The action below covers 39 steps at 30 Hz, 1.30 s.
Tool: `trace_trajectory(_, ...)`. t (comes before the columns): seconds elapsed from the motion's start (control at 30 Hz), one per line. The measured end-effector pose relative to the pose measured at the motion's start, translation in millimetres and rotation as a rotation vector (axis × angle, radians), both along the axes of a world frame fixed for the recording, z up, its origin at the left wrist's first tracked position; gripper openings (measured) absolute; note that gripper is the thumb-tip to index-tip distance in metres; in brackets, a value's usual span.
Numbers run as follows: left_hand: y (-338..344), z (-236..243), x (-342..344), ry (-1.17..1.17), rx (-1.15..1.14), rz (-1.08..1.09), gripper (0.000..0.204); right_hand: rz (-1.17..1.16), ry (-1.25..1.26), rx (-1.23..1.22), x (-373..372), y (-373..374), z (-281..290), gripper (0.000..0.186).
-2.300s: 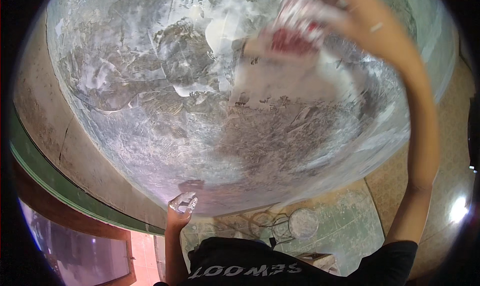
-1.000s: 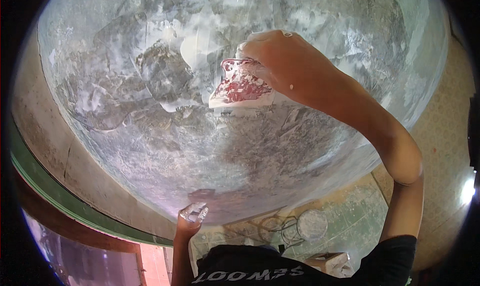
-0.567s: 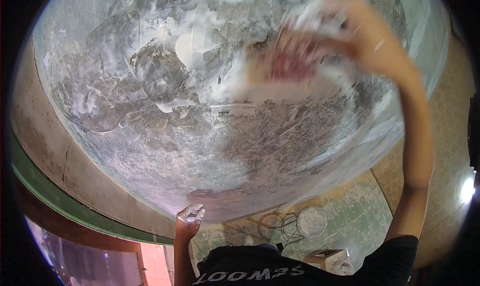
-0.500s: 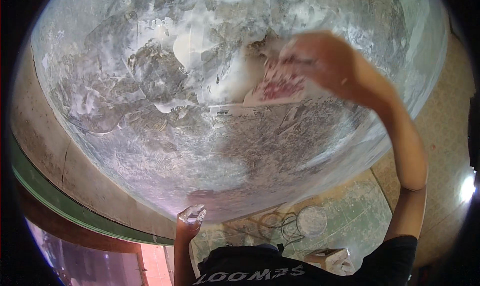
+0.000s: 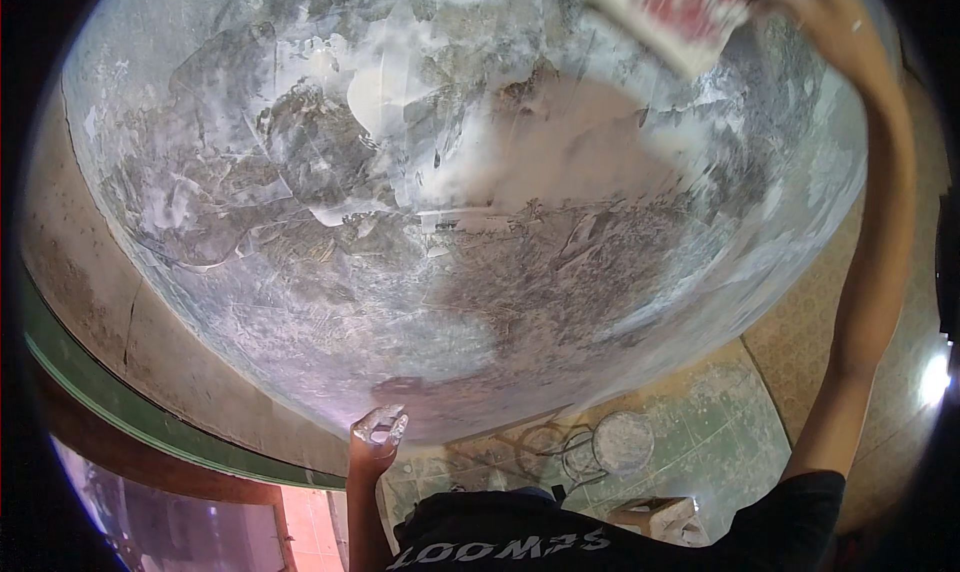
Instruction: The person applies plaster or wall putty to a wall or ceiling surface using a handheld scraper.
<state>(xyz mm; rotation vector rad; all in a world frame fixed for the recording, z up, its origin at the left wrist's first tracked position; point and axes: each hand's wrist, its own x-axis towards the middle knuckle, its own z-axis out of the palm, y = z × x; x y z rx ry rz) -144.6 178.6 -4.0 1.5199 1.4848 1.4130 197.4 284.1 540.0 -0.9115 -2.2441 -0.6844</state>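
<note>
At the upper right, my right hand (image 5: 835, 22) grips a flat putty scraper (image 5: 690, 17), pale with a red patch and a straight edge, somewhat blurred by motion. The scraper is over the upper part of a grey wall (image 5: 480, 282) streaked with white putty (image 5: 375, 102). I cannot tell whether its edge touches the surface. Low down, my left hand (image 5: 380, 430) is by the wall's lower edge, white smears on its fingers. Thumb and fingers curve with a gap between them, and nothing shows in them.
Below the wall lies a dusty green tiled floor (image 5: 725, 422) with a round putty-crusted lid or bucket top (image 5: 622, 442) and an opened box (image 5: 660, 517). A green-edged ledge (image 5: 130, 387) curves along the left. Tan patterned tiles (image 5: 800, 352) cover the floor at right.
My right hand with the scraper has swung up and to the right, away from the wall's middle, uncovering a shadowed patch there. My left hand has barely shifted.
</note>
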Motion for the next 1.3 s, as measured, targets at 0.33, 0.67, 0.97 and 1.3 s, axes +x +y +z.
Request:
trace_trajectory(0.33, -2.5, 1.3, 6.9, 0.011, 0.016, 0.005, 0.02, -0.037, -0.293, 0.268, 26.0, 39.3, -36.6, 0.027)
trace_trajectory(0.67, -16.0, -2.1, 30.2, -0.002, -0.049, 0.12, 0.02, -0.098, -0.02, -0.368, 30.3, 16.3, -50.4, 0.021)
trace_trajectory(0.97, -20.1, 2.7, 71.0, -0.068, 0.002, 0.112, 0.022, 0.098, -0.072, 0.221, 123.6, 73.6, -30.1, 0.03)
trace_trajectory(1.3, -34.5, 9.5, 119.9, -0.04, 0.005, 0.129, 0.026, -0.031, 0.368, 0.089, 241.3, 35.1, -65.8, 0.034)
